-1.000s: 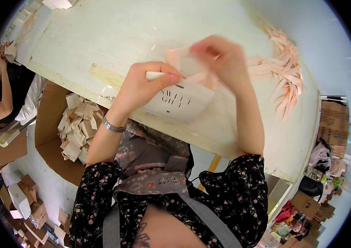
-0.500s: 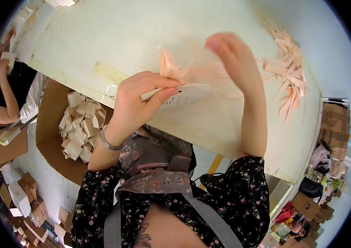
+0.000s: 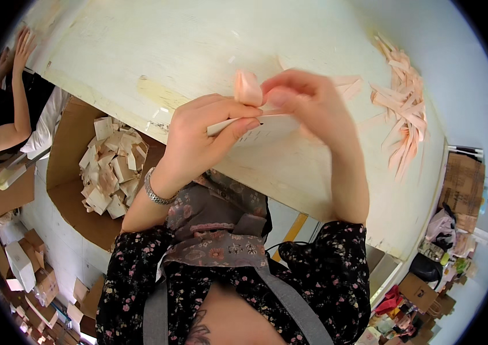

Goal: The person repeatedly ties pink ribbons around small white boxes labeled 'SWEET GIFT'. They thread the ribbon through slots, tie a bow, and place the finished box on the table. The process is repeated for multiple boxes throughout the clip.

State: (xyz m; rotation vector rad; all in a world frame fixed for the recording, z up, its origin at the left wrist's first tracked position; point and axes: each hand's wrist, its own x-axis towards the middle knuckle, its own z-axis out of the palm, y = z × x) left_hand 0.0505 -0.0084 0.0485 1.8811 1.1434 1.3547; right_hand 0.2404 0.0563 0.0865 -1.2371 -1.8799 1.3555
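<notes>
My left hand (image 3: pixel 198 129) is closed, thumb against fingers, on the edge of a thin white card (image 3: pixel 221 126) with rows of dark marks on its face. Above those fingers stands a loop of pale peach ribbon (image 3: pixel 247 89), pinched at its base in the same grip. To the right of the loop my right hand (image 3: pixel 312 103) has its fingers curled in on the ribbon, slightly smeared by motion. A strip of the ribbon runs from the left thumb toward it, and a loose length shows behind the wrist. The right palm hides part of the strip.
A pile of cut peach ribbons (image 3: pixel 402 109) lies at the right on the pale table (image 3: pixel 157 46). Left of me stands a cardboard box (image 3: pixel 71 190) with many white cards (image 3: pixel 111 167) inside. A co-worker's arm (image 3: pixel 21 109) shows at the far left.
My right hand has come down and left from above the table to the ribbon loop. The loop has become rounder and moved slightly right with the left hand. The co-worker's hands have shifted.
</notes>
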